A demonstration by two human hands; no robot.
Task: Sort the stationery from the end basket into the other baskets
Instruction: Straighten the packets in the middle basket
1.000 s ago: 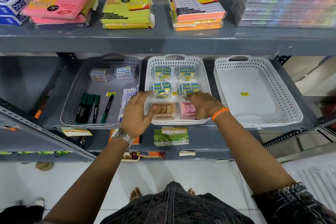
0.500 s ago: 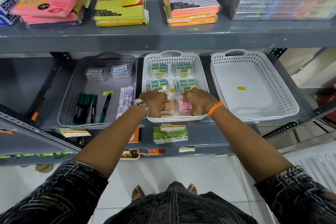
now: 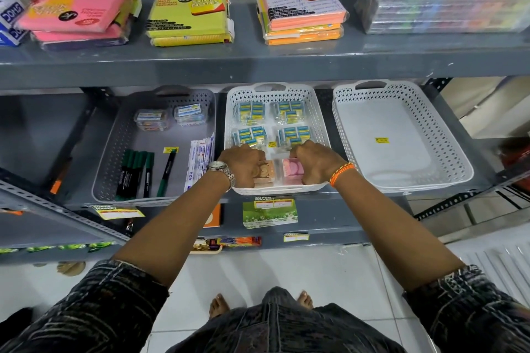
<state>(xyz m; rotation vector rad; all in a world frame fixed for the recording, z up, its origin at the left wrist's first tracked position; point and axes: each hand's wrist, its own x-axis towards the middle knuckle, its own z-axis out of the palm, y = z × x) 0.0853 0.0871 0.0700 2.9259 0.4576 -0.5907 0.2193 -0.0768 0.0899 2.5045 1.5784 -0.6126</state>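
While both forearms reach over the near rim of the middle white basket, the left hand and the right hand rest knuckles-up inside it, fingers curled under. Between them lie a tan packet and a pink packet; each hand touches the outer end of its packet, but whether the fingers actually pinch them I cannot tell. Farther in, four clear packs of blue-and-yellow items fill the rest of that basket. Just left, the grey basket holds green markers, white pen packets and, at its far end, two small clear boxes. Just right, the end white basket shows only a yellow sticker on its floor. On the shelf above sit pink, yellow and orange sticky-note packs.
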